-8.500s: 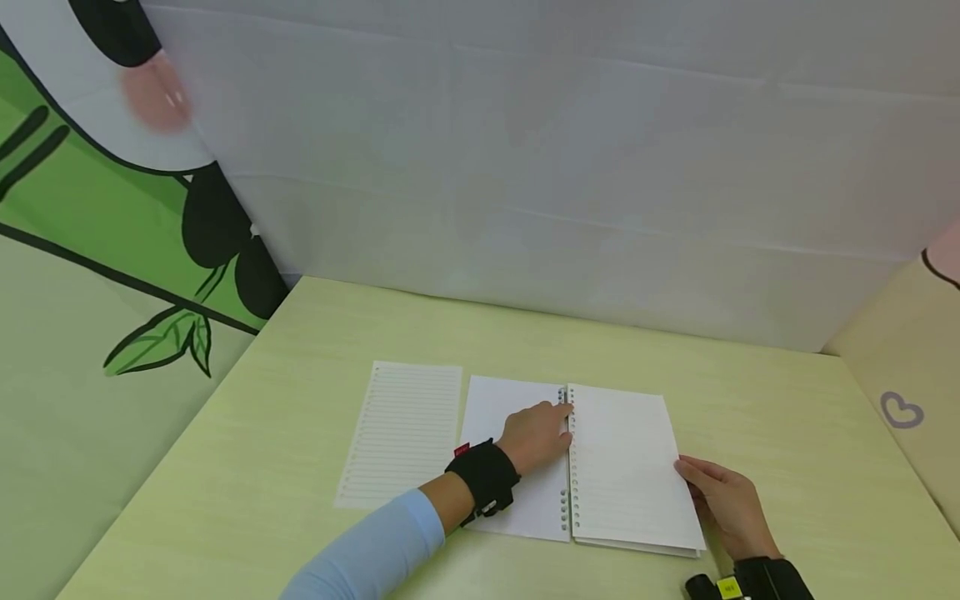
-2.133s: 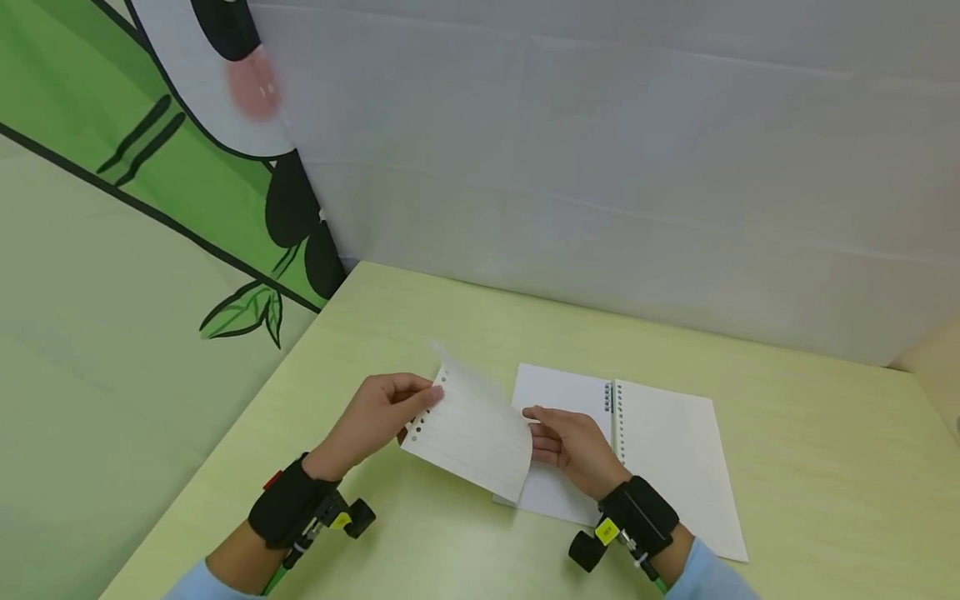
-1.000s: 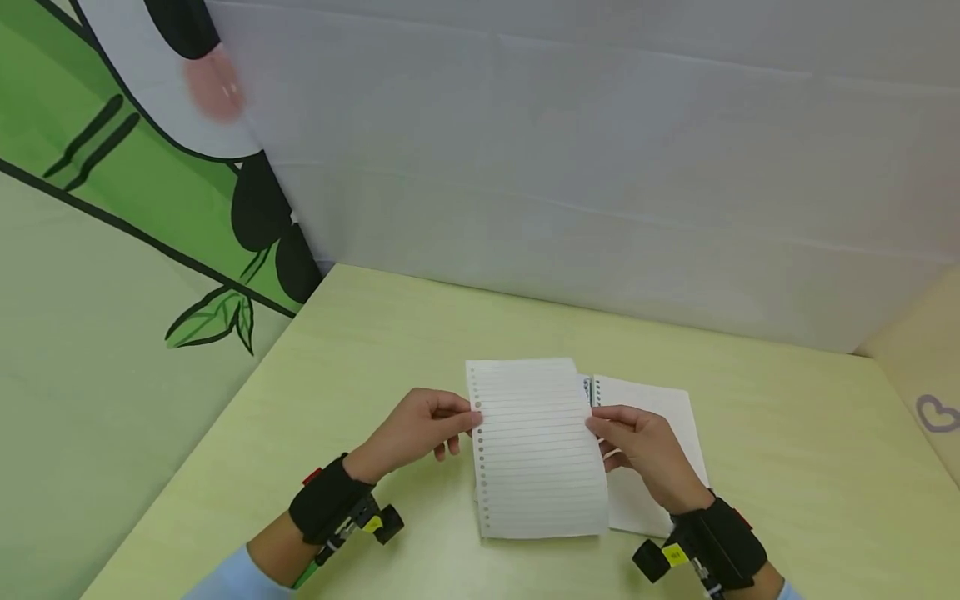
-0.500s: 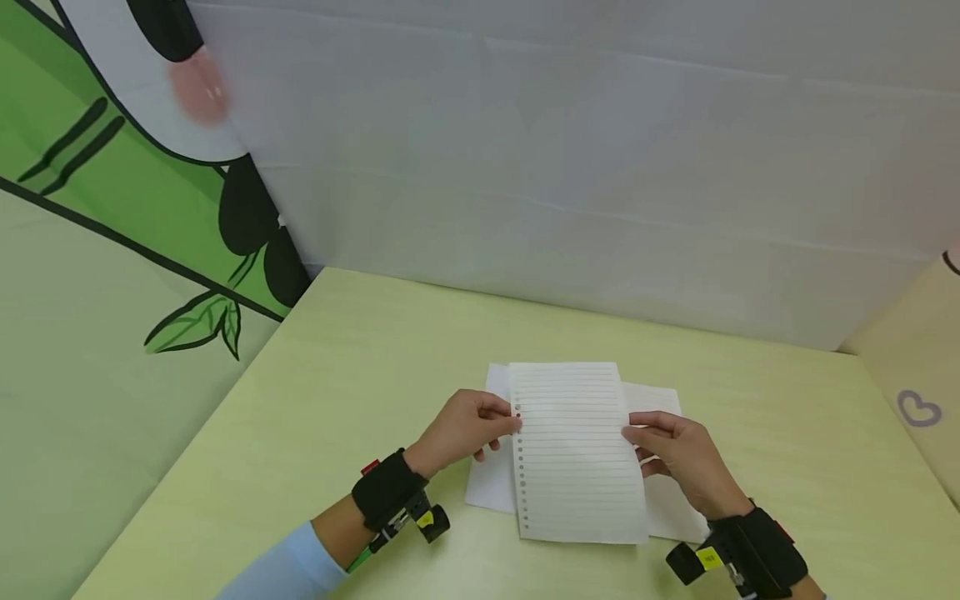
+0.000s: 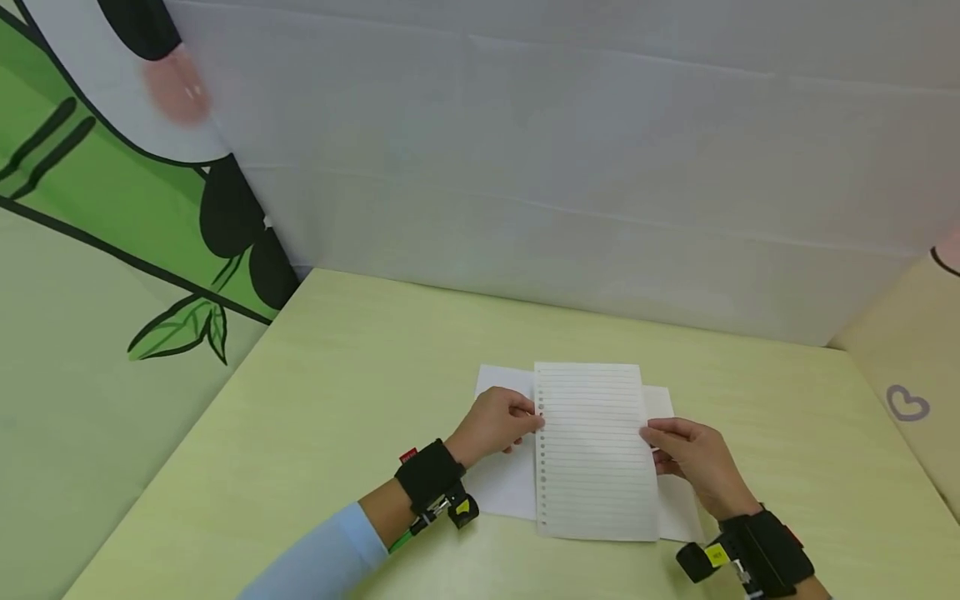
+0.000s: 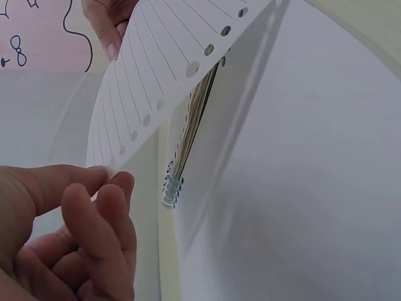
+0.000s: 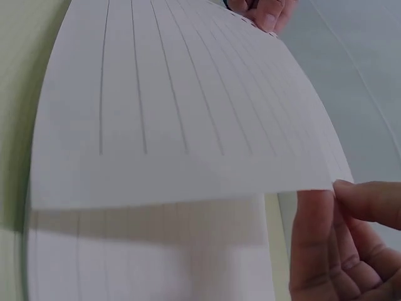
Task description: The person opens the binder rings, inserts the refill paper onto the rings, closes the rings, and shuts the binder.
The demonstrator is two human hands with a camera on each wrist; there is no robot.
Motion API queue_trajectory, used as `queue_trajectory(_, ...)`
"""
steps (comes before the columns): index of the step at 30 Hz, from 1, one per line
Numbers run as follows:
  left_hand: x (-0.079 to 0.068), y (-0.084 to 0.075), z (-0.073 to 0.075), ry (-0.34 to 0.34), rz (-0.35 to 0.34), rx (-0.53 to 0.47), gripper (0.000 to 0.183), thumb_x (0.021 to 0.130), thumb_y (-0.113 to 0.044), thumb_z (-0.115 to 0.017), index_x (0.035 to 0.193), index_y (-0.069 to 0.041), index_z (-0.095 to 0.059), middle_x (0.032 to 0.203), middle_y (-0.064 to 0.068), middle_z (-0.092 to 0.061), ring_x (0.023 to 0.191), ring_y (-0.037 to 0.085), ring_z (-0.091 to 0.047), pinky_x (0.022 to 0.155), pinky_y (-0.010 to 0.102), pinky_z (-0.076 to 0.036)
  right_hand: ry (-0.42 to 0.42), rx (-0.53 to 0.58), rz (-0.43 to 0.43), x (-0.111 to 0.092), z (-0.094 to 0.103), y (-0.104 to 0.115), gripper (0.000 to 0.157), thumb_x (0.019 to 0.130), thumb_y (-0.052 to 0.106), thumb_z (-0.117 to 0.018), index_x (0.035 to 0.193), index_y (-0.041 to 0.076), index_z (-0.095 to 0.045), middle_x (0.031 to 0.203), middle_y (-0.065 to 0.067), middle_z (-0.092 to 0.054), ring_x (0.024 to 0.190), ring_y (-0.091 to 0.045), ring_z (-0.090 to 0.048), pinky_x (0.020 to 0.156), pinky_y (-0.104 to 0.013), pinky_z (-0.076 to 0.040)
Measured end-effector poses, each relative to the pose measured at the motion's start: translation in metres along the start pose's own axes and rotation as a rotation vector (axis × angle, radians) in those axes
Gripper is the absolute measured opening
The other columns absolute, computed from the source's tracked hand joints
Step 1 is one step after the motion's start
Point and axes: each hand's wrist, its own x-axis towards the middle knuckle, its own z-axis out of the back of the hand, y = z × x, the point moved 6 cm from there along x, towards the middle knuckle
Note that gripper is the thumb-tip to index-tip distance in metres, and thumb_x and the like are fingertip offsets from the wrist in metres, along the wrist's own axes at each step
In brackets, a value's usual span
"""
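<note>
A lined loose-leaf sheet with holes down its left edge is held up over an open ring-bound notebook. My left hand pinches its punched edge between thumb and forefinger. On the opposite edge, my right hand pinches the paper the same way. The left wrist view shows the sheet's holes above the notebook's clear binder rings, apart from them. In the right wrist view the sheet bows over the notebook's lined pages. From the head view, the sheet hides the rings.
The notebook lies on a pale yellow-green table. A white cloth wall rises behind the table's far edge. Printed panels stand at the left and right. Each wrist wears a black strap with a small camera.
Over the last two seconds the sheet went from tilted at the notebook's left to squared up above its middle. Both hands moved right with it. Earlier, the sheet lay on the table left of the notebook.
</note>
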Motion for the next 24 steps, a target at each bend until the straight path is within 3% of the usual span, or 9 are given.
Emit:
queue_trajectory(6,0.010,-0.001,-0.009,-0.017,0.012,0.050,0.015,0.079,-0.017,-0.063,0.091,-0.007,-0.067,0.074,0.011,-0.065,0.045,0.009,-0.046,0.044,0.022,-0.039,-0.053,0.023,-0.023,0.030,0.014,-0.043,0.065,0.067,0.052,-0.067,0.114,0.008,-0.054,0.092,-0.005,-0.060,0.072,-0.015,-0.059,0.067,-0.027,-0.051)
queue_trajectory(13,0.021,0.001,-0.016,-0.039,0.043,0.064,0.019,0.078,-0.018,-0.064,0.093,-0.007,-0.067,0.068,0.006,-0.064,0.044,0.009,-0.046,0.045,0.021,-0.036,-0.049,0.001,-0.038,0.008,0.012,-0.015,0.057,0.079,0.038,-0.063,0.118,-0.002,-0.049,0.083,0.001,-0.059,0.070,-0.012,-0.057,0.066,-0.024,-0.049)
queue_trajectory(24,0.033,-0.001,-0.028,-0.067,0.058,0.169,0.023,0.077,-0.021,-0.064,0.096,-0.007,-0.067,0.067,-0.001,-0.063,0.051,0.007,-0.053,0.050,0.020,-0.039,-0.071,0.046,-0.095,0.017,0.018,-0.031,0.054,0.080,0.033,-0.062,0.119,-0.003,-0.049,0.078,0.007,-0.058,0.068,-0.008,-0.055,0.063,-0.022,-0.048)
